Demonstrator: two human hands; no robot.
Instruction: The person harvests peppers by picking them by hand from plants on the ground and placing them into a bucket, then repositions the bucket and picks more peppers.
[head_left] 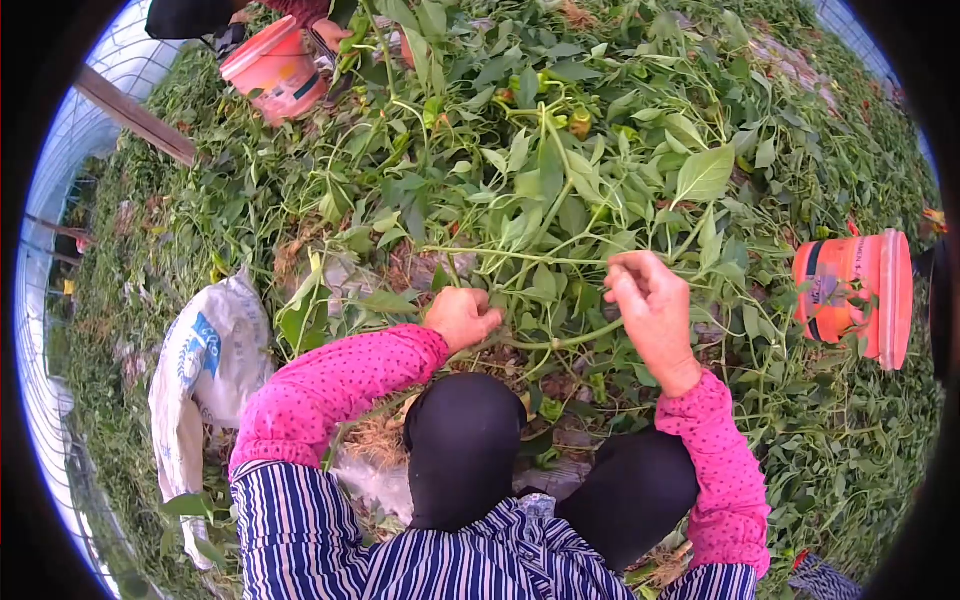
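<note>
Meeting the right fingers (638, 266), a green stem (530, 257) extends leftward.

Green stems (575, 341) cross the gap between the left hand (464, 318) and right hand (650, 305), dark-clad knees (465, 440) block the near side, a white sack (238, 340) bounds the left, and only low leaves (755, 322) lie between the right hand and a red bucket (875, 290).
</note>
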